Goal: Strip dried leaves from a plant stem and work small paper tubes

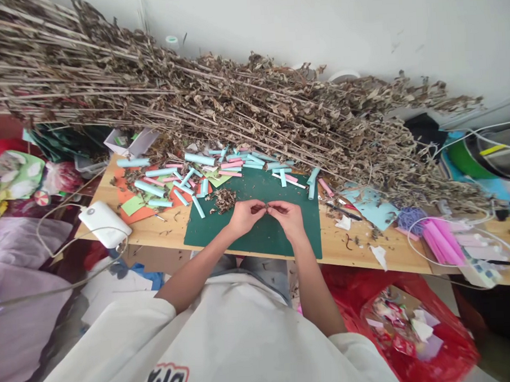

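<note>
Over the green cutting mat (257, 240), my left hand (245, 218) and my right hand (287, 216) meet fingertip to fingertip. Both are closed in a pinch on a tiny brown bit that looks like dried leaf (267, 207), mostly hidden by the fingers. Just left of my left hand, a small heap of crumbled dried leaves (225, 199) lies on the mat. Blue paper tubes (150, 188) and pink paper tubes (231, 173) lie scattered along the mat's back and left edges.
A large bundle of dried leafy stalks (234, 102) spans the back of the wooden table (346, 249). A white power bank (105, 224) with a cable sits at the left edge. At right are purple yarn (412, 221) and pink paper (442, 241). A red rubbish bag (447, 346) stands below.
</note>
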`<state>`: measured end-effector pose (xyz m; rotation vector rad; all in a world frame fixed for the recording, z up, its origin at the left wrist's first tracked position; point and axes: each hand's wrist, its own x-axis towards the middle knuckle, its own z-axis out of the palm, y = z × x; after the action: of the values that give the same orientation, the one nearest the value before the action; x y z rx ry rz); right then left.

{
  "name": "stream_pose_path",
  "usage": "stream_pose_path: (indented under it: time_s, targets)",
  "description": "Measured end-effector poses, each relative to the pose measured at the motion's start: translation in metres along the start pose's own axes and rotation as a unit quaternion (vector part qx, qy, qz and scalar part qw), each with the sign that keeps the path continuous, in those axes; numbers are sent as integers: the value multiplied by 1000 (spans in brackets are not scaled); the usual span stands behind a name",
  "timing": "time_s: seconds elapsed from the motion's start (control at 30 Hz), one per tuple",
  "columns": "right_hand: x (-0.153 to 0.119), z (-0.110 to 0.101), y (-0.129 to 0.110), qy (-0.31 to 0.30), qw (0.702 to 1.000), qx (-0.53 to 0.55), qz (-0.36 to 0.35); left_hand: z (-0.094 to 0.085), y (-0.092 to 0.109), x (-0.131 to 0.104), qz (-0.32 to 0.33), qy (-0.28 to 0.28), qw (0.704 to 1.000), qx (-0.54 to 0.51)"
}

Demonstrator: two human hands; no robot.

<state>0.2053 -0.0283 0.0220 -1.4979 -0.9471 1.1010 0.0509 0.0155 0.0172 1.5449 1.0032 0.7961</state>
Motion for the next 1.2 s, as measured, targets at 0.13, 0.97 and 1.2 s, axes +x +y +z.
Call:
stream_pose_path:
  time_s: [0.13, 0.97, 1.2]
  targets:
    - [1, 3, 0, 37, 999, -13, -10, 3, 2, 1, 2, 13, 1000, 11]
    - [-10, -14, 10, 85, 962, -222, -130, -21, 1, -11, 123, -30, 928, 351]
    - [-15, 8, 7, 61, 982, -138, -117, -9, -4, -2, 152, -54, 932, 324]
